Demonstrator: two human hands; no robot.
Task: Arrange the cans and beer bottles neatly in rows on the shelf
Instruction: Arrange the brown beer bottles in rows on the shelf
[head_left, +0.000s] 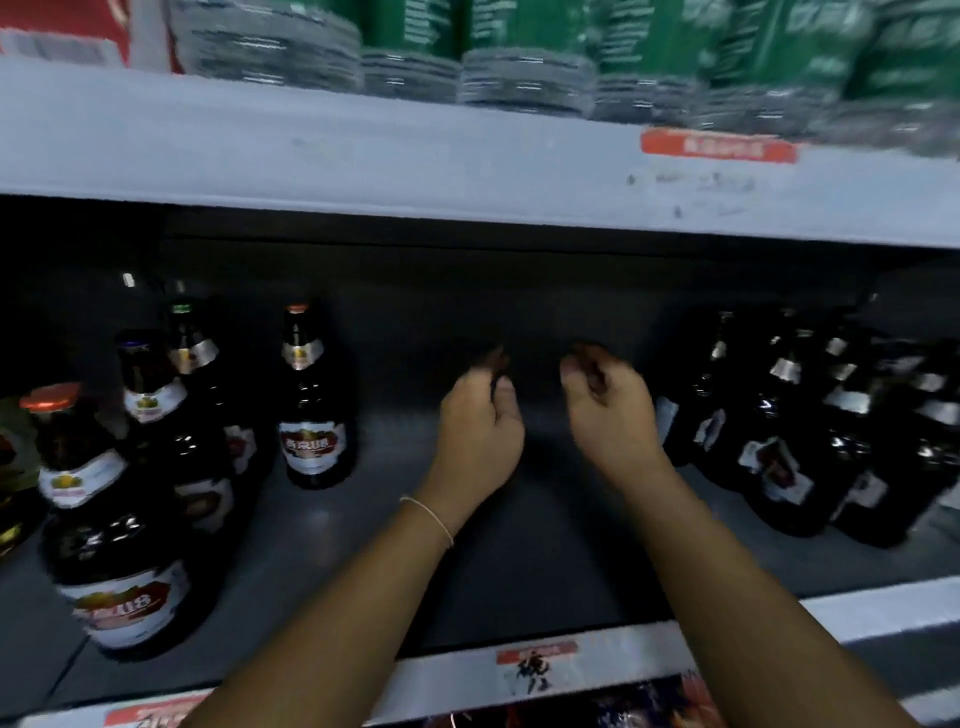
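Both my hands reach into the middle shelf (519, 545), over a bare stretch of it. My left hand (480, 421) and my right hand (608, 410) hover side by side with fingers loosely curled, holding nothing. Dark beer bottles with red-and-white labels stand to the left: one alone (314, 400) nearest my left hand, several behind and beside it (171, 395), and a big one at the front (117, 545). A tight group of dark bottles (795, 421) stands to the right, close to my right hand. The picture is motion-blurred.
The upper shelf board (415, 156) hangs low over the hands, carrying green and silver can packs (519, 52). A red price tag (719, 146) sits on its edge. The lower shelf's front rail (571, 670) carries labels.
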